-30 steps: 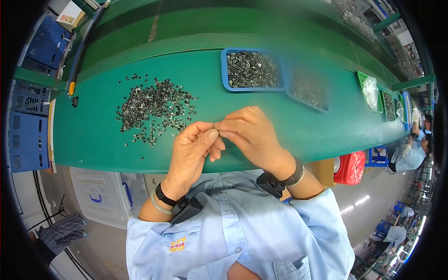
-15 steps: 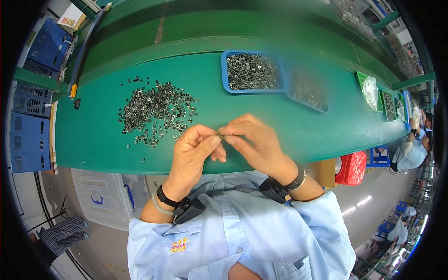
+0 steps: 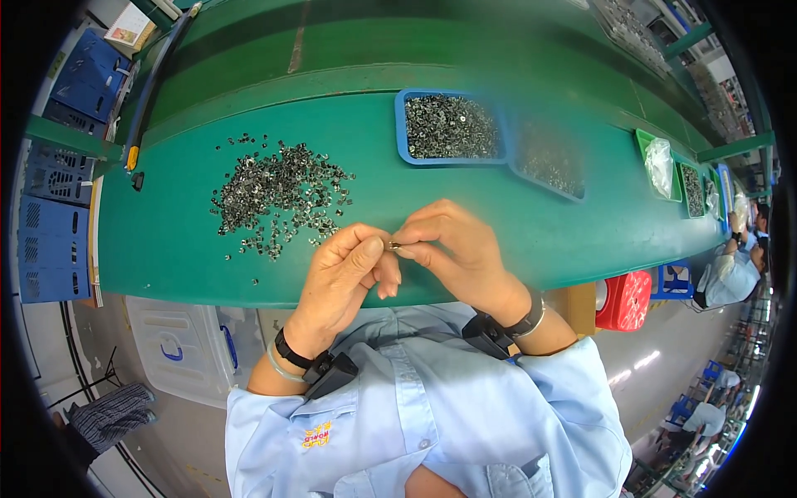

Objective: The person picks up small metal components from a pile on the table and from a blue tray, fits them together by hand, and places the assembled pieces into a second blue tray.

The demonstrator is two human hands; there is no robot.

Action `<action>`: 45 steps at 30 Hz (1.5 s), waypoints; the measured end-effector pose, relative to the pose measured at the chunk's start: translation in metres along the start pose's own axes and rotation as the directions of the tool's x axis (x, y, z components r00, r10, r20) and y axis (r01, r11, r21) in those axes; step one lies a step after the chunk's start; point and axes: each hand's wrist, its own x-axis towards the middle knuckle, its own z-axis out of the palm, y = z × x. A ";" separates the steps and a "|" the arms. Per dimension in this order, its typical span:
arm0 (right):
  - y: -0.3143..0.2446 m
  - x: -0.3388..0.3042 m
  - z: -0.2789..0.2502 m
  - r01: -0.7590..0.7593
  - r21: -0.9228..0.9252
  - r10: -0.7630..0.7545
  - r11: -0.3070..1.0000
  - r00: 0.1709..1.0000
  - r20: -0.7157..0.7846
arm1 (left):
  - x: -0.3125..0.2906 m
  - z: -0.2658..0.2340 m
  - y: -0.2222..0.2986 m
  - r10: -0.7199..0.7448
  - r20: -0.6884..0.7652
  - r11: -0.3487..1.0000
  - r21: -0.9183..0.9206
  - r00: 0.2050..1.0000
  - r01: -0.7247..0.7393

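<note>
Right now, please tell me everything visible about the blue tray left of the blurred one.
The blue tray is a shallow rectangle with rounded corners, seemingly plastic, holding many small, dark and silvery parts. It rests on the green table, beyond the left hand and right hand; neither touches it. Blur hides whether the neighbouring tray touches its right side.

We have one tiny, dark part point(image 3: 393, 246) pinched between the fingertips of our left grip point(image 3: 340, 264) and our right grip point(image 3: 458, 246). It sits roughly crosswise in the narrow gap between them, held up over the green surface point(image 3: 573, 236), toward its near edge. Mostly covered, it hides its full shape from us.
</note>
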 end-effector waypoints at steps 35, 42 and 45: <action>0.000 -0.001 0.011 -0.011 -0.004 0.011 1.000 0.998 -0.066 | 0.005 -0.001 0.009 -0.079 0.028 0.994 -0.071 0.996 0.081; -0.001 0.000 0.008 -0.036 0.041 0.038 0.999 0.998 -0.055 | 0.005 0.000 0.006 -0.065 0.074 0.986 -0.147 0.995 0.075; -0.003 0.000 0.009 -0.055 0.052 0.058 0.997 0.997 -0.058 | 0.005 0.001 0.005 -0.062 0.067 0.984 -0.164 0.996 0.072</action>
